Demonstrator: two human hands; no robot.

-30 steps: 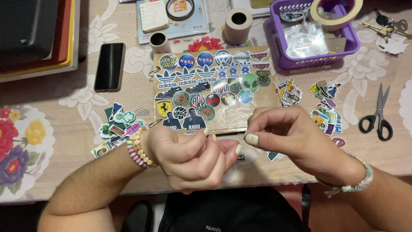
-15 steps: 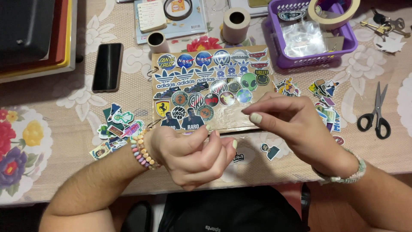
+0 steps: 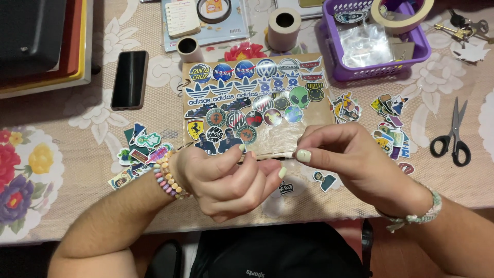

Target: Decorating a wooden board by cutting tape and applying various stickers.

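Clearly both hands pinch something tiny at the near edge of the brown sticker-covered cardboard notebook [image 3: 257, 105]: left hand [image 3: 224, 177] curled, right hand [image 3: 355, 162] fingertips closed. Item hidden, likely a thin, flimsy, light sticker; take its edge.

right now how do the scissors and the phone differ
The scissors lie to the right of the right hand, blades pointing away, with black handles and metal blades. The phone lies at upper left of the left hand, a flat dark rectangle, screen off. Both rest untouched on the lace tablecloth.
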